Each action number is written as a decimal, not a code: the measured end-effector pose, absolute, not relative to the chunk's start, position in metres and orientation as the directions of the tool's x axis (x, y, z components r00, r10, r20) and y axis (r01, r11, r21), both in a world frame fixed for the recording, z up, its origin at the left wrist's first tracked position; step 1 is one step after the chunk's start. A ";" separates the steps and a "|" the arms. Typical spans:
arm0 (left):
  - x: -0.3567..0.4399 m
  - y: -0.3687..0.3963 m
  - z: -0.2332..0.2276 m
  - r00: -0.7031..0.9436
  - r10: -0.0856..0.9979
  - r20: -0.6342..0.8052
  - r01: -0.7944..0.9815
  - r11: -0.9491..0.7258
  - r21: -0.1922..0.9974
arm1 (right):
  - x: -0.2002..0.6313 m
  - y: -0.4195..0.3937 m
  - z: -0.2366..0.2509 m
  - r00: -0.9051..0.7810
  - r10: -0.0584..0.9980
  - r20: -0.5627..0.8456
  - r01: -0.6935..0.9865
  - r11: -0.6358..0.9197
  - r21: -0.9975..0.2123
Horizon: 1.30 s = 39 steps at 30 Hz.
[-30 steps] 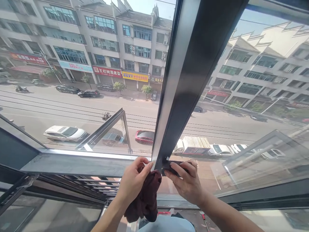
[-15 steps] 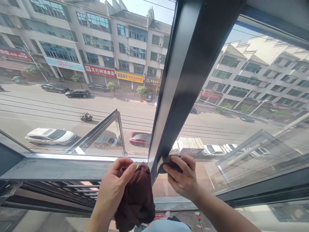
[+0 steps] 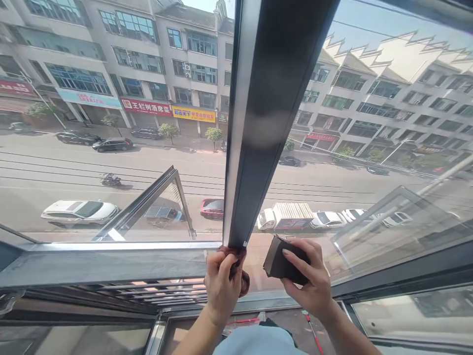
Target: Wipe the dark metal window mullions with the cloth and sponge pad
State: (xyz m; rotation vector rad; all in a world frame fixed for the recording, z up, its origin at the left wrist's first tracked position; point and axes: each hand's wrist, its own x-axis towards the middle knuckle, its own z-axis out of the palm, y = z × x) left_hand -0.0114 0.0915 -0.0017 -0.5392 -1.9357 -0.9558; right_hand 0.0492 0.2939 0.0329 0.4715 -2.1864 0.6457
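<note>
Off the frame came the right hand (image 3: 308, 278), which a moment earlier had pressed its dark block (image 3: 283, 264) against the foot of the window post (image 3: 258, 148); the block now sat just beside that post, clear of it. Its fingers were clamped around the block, thumb underneath. The left hand (image 3: 221, 283) had closed up too, bunching the dark red cloth (image 3: 240, 273) into a tight wad right under the post's lower end, cloth touching the metal there. Both hands were held close together, each gripping its own thing. Below them showed a pale blue rounded shape (image 3: 258, 342). Beyond the hands ran the grey sill (image 3: 103, 264), then an opened sash (image 3: 148, 209) swung outward, and far below lay the street with a white car (image 3: 79, 212).
</note>
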 end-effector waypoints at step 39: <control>-0.003 0.044 0.056 -0.908 0.073 0.412 0.417 0.058 0.907 | 0.019 0.241 0.044 -0.396 -0.312 0.863 -0.536 0.842 0.058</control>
